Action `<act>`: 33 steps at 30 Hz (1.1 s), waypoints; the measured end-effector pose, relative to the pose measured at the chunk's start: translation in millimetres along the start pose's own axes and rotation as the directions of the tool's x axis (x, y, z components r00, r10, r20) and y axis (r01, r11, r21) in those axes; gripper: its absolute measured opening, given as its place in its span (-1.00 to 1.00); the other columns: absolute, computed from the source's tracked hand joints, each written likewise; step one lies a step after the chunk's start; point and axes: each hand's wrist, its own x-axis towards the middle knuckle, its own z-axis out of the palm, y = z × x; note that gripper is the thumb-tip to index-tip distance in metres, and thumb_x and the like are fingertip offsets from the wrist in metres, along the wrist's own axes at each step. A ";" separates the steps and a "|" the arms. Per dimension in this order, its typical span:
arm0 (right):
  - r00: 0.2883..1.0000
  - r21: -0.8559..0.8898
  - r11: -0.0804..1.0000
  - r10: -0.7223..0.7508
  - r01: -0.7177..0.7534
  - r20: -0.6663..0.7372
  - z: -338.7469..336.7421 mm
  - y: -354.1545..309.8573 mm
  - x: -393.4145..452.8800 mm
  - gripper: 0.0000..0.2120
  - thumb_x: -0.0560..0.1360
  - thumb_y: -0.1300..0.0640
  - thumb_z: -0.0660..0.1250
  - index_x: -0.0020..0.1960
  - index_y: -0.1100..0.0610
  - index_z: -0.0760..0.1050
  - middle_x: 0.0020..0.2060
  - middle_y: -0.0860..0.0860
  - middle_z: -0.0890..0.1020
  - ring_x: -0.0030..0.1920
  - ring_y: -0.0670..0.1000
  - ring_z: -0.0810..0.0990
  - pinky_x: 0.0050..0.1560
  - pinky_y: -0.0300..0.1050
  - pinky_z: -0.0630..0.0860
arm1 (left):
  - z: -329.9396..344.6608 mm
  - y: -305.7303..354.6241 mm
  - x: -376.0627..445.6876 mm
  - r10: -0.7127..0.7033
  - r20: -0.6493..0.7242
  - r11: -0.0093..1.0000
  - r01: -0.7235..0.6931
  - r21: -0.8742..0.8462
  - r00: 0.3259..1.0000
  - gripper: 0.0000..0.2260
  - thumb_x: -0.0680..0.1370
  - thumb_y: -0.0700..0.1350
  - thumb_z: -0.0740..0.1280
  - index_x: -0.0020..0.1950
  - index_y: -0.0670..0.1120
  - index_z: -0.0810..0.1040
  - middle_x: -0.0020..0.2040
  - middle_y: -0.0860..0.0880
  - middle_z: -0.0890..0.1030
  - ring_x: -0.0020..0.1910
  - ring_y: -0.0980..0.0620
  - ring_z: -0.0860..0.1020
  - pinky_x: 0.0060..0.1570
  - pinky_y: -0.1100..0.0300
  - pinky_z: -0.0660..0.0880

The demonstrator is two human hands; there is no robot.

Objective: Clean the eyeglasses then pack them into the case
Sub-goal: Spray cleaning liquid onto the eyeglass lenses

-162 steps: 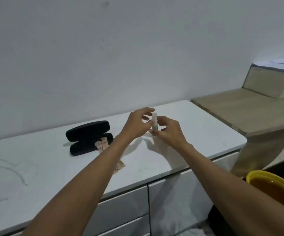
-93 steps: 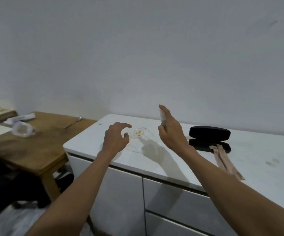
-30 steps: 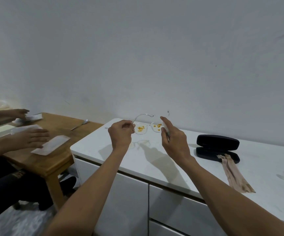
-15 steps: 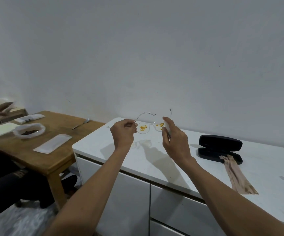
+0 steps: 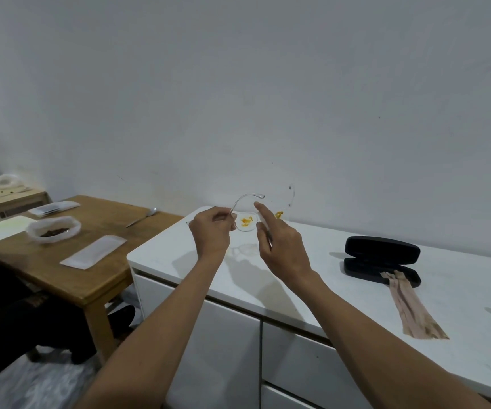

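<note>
Above counter [image 5: 356, 293], eyeglasses [image 5: 245, 222] right of left-hand [image 5: 212, 231] grip

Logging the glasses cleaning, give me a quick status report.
Left hand grips the eyeglasses by a temple. Right hand holds a small bottle, forefinger raised. Lenses smeared yellow. Case open, cloth beside it.

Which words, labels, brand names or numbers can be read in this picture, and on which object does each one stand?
None can be read.
The black eyeglass case shows no visible print.
The clear eyeglasses, held by the left hand, show only yellow stains.
The flat packets on the wooden table look blank.
</note>
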 end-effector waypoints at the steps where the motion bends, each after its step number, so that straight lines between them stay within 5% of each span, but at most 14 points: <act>1: 1.000 -0.004 1.000 -0.001 0.001 -0.002 0.3 -0.6 0.4 -0.55 0.64 0.12 0.22 0.53 -0.03 0.39 -0.24 0.07 0.63 -0.30 0.11 0.56 -0.25 -0.01 0.52 | -0.6 0.7 0.0 0.000 0.001 1.000 0.000 0.003 1.000 -0.90 0.45 -0.36 0.51 -0.07 -0.23 0.73 -0.26 -0.13 0.72 -0.32 -0.07 0.72 -0.09 -0.08 0.70; 7: 0.999 -0.032 0.998 0.047 -0.047 -0.011 3.5 2.9 1.7 -0.71 0.64 0.17 0.21 0.34 0.09 0.47 -0.25 0.10 0.64 -0.27 0.19 0.61 -0.25 -0.02 0.49 | -1.7 -1.0 1.8 0.001 0.008 1.000 -0.001 0.000 1.000 -0.90 0.44 -0.35 0.51 -0.08 -0.22 0.73 -0.29 -0.09 0.72 -0.32 -0.06 0.72 -0.09 -0.08 0.70; 11: 0.984 0.000 0.985 0.171 -0.171 -0.049 2.0 7.3 -3.9 -0.66 0.67 0.13 0.18 0.44 0.05 0.42 -0.21 0.08 0.66 -0.18 0.19 0.62 -0.13 0.04 0.53 | -4.5 -1.9 3.2 0.000 0.002 1.000 0.000 -0.013 1.000 -0.91 0.45 -0.36 0.50 -0.08 -0.22 0.72 -0.29 -0.10 0.71 -0.32 -0.07 0.72 -0.10 -0.07 0.70; 15: 0.911 0.151 0.911 0.400 -0.384 -0.099 -7.8 14.7 -4.3 -0.65 0.69 0.09 0.14 0.45 -0.03 0.39 -0.47 -0.06 0.44 -0.38 0.03 0.48 -0.24 -0.09 0.38 | -11.3 -2.4 8.8 -0.018 -0.016 0.998 0.017 -0.062 1.000 -0.91 0.45 -0.37 0.50 -0.11 -0.21 0.72 -0.27 -0.16 0.72 -0.35 -0.06 0.70 -0.15 0.02 0.70; 19: 0.751 0.504 0.649 0.660 -0.570 -0.002 -14.7 25.7 2.2 -0.74 0.67 0.01 0.16 0.31 -0.17 0.48 -0.38 0.09 0.47 -0.45 0.05 0.41 -0.42 -0.09 0.43 | -18.1 2.2 12.3 -0.037 -0.015 0.988 0.035 -0.150 0.999 -0.91 0.45 -0.38 0.50 -0.07 -0.28 0.70 -0.20 -0.25 0.72 -0.32 -0.06 0.69 -0.30 0.29 0.63; 25: 0.541 0.749 0.090 0.748 -0.657 0.385 -22.9 27.4 22.0 -0.70 0.66 0.09 0.13 0.25 -0.07 0.58 -0.31 0.07 0.43 -0.55 -0.03 0.19 -0.52 -0.25 0.15 | -20.4 7.9 16.5 -0.051 0.048 0.978 0.060 -0.202 0.998 -0.89 0.45 -0.36 0.52 -0.03 -0.28 0.69 -0.18 -0.23 0.72 -0.27 -0.12 0.71 -0.22 0.18 0.68; 33: 0.529 0.762 -0.101 0.662 -0.639 0.531 -26.0 22.7 29.1 -0.68 0.67 0.09 0.13 0.29 -0.10 0.57 -0.36 0.03 0.44 -0.55 -0.07 0.15 -0.56 -0.27 0.08 | -18.2 12.4 15.1 -0.061 0.063 0.970 0.074 -0.231 0.996 -0.89 0.44 -0.36 0.53 -0.10 -0.20 0.70 -0.21 -0.18 0.72 -0.25 -0.11 0.72 -0.19 0.13 0.69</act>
